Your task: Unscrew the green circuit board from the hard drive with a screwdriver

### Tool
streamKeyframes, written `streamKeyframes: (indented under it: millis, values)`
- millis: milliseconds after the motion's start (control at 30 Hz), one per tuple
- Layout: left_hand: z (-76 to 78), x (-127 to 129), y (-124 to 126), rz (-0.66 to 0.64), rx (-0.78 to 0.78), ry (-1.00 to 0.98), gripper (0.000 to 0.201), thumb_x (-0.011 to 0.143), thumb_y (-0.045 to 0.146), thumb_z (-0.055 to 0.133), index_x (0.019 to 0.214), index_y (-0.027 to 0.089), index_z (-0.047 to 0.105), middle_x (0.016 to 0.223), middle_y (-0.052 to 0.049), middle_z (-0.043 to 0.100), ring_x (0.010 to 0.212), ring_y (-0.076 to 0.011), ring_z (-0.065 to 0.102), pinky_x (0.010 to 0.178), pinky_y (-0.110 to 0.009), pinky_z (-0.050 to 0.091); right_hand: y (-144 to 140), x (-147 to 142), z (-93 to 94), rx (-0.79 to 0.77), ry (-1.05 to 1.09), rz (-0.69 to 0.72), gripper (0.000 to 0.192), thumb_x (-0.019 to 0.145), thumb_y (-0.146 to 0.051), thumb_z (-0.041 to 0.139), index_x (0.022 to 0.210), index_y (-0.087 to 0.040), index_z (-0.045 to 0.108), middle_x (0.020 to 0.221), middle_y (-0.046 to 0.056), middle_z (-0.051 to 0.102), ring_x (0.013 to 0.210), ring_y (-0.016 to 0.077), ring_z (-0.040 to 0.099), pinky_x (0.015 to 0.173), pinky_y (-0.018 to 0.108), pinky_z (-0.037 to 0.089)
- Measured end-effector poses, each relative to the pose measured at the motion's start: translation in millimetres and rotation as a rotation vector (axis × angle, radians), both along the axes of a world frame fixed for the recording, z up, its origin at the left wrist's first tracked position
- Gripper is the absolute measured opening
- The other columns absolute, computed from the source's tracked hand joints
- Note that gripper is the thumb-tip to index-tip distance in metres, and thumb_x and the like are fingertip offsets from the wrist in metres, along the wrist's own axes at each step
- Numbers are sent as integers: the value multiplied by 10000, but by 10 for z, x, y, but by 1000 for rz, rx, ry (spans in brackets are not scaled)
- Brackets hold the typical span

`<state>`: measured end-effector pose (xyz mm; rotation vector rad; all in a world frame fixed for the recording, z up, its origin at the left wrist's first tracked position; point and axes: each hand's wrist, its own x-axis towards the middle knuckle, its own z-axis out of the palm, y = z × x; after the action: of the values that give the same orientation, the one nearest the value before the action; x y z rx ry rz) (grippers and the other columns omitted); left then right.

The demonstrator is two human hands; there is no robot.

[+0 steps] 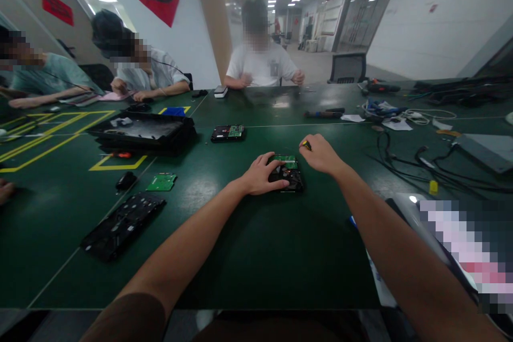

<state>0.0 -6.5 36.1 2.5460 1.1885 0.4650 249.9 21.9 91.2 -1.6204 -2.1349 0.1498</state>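
Note:
A hard drive (294, 178), green circuit board side up, lies flat on the table in front of me. My left hand (262, 175) grips it from the left, thumb along the near side and fingers over the far part. Just right of and above the drive, my right hand (319, 155) is closed around a small screwdriver (306, 145); only a bit of its yellow and black handle shows. The screwdriver's tip is hard to make out. A second hard drive (227, 133) rests farther back, left of my hands.
Left are a loose green circuit board (161, 181), a black plastic frame (124, 224), a small black object (125, 181) and stacked black trays (142, 131). Right are black cables (425, 165), a grey metal box (487, 150) and a laptop-like device (417, 224). A person (260, 61) sits opposite; others sit left.

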Motion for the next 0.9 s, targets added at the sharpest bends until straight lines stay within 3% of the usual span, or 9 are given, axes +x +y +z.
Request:
streamKeyframes:
  millis: [300,467,633,767,900]
  values:
    - [124,-35,-10,15,-35,22,810,845,852,518,1459,326,563,1500,-134,412,1372,-404,463,1157,-593,388,14,118,128,129,10,-107,317,1002,-371,520,1105,-147,720,1058,165,690,1078,301,618,956,386,458]
    - [318,-86,-51,-9,-84,121,845,817,879,516,1467,341,573,1349,-133,499,1249,-365,552,1080,-521,465,-21,148,217,214,8,-66,339,985,-444,567,1072,-165,739,1110,150,726,1057,305,642,934,392,455]
    - [542,-100,-162,-31,-172,272,981,729,889,613,1544,362,470,1319,-118,520,1152,-328,618,1023,-435,505,-42,159,257,302,83,-75,328,956,-455,612,1073,-184,753,1080,140,743,990,300,663,885,404,469]
    - [630,-13,-278,-24,-154,392,1034,690,861,685,1549,332,457,1420,-151,470,1159,-365,636,983,-444,525,-59,160,315,374,173,-79,277,926,-442,651,1034,-213,763,1041,126,758,942,311,677,857,441,488]
    - [618,91,-336,28,-28,461,788,809,723,695,1468,321,539,1550,-152,372,1084,-353,692,918,-445,556,-136,147,475,451,246,-49,241,923,-436,663,1017,-235,758,1047,111,767,919,300,682,859,458,502]
